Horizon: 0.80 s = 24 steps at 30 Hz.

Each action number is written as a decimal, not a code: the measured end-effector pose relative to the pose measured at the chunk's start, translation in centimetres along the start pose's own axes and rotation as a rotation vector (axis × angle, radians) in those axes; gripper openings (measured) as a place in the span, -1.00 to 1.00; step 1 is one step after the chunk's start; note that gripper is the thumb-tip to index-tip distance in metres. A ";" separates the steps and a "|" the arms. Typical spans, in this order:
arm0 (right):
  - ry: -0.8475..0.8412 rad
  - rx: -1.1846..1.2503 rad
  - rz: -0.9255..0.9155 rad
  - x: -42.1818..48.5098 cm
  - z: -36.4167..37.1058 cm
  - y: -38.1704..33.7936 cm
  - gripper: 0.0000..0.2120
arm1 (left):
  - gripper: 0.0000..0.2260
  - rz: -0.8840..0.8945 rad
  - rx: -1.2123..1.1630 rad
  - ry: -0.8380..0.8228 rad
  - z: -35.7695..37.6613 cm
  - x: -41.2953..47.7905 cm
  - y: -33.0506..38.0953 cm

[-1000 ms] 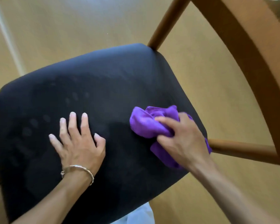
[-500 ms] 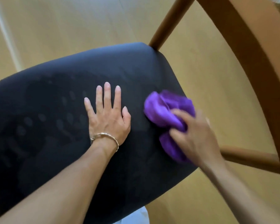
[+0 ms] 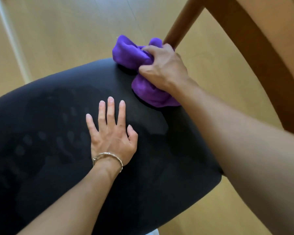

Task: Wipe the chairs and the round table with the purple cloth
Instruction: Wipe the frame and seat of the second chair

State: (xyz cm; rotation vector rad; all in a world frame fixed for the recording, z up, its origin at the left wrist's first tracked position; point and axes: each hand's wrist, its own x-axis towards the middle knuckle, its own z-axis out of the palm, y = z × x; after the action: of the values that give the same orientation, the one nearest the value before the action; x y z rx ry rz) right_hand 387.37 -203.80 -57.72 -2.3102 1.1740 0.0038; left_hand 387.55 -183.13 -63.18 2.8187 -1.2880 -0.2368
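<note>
Head camera showed the right hand (image 3: 163, 67) clenched on the bunched purple cloth (image 3: 132, 55), pressing it onto the far right corner of the black seat (image 3: 58, 150), beside the wooden post (image 3: 182, 26). The left hand (image 3: 112, 133), fingers straight and spread, lay flat mid-seat, with a bracelet (image 3: 107, 157) at the wrist.

Cloth (image 3: 130, 54) now, seemingly, at seat (image 3: 58, 133) corner

On the black chair seat (image 3: 159, 177) lie a bunched purple cloth (image 3: 130, 55) and the flat left hand (image 3: 112, 137).
</note>
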 end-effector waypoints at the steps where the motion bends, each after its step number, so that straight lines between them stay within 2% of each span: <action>1: 0.015 -0.018 0.021 -1.9 0.0 1.3 -0.53 | -0.42 0.000 0.000 0.001 0.0 0.1 0.0; 3: 0.058 -0.010 0.090 -8.5 0.0 4.3 -0.52 | -0.42 0.000 -0.007 -0.002 -0.1 0.0 0.0; 7: 0.060 -0.016 0.210 -19.2 -0.5 6.4 -0.64 | -0.42 -0.006 -0.017 0.009 -0.1 0.0 0.0; 10: 0.043 0.019 0.202 -15.4 -1.4 6.0 -0.72 | -0.42 -0.008 -0.013 0.012 -0.1 0.1 0.1; 14: 0.194 0.088 0.083 -6.2 -1.7 2.8 -0.57 | -0.42 -0.008 -0.002 0.006 0.1 0.0 0.0; 17: 0.122 0.037 0.078 -3.7 -1.2 2.4 -0.54 | -0.42 -0.006 0.004 -0.008 0.0 0.0 0.1; 19: 0.095 -0.024 0.126 -6.7 -1.1 4.6 -0.53 | -0.42 -0.002 -0.009 -0.014 0.0 0.0 0.0; 22: 0.149 -0.102 0.125 -17.3 -1.0 7.4 -0.57 | -0.42 -0.002 -0.021 -0.014 0.1 -0.1 -0.1; 24: 0.124 -0.134 0.136 -20.7 -1.2 8.3 -0.58 | -0.42 0.001 -0.020 -0.010 0.1 0.0 0.0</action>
State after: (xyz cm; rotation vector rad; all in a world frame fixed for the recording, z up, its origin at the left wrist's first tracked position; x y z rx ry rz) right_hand 368.00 -192.79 -55.57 -2.3696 1.4313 -0.0113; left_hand 387.50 -183.10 -63.29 2.8043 -1.2812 -0.2623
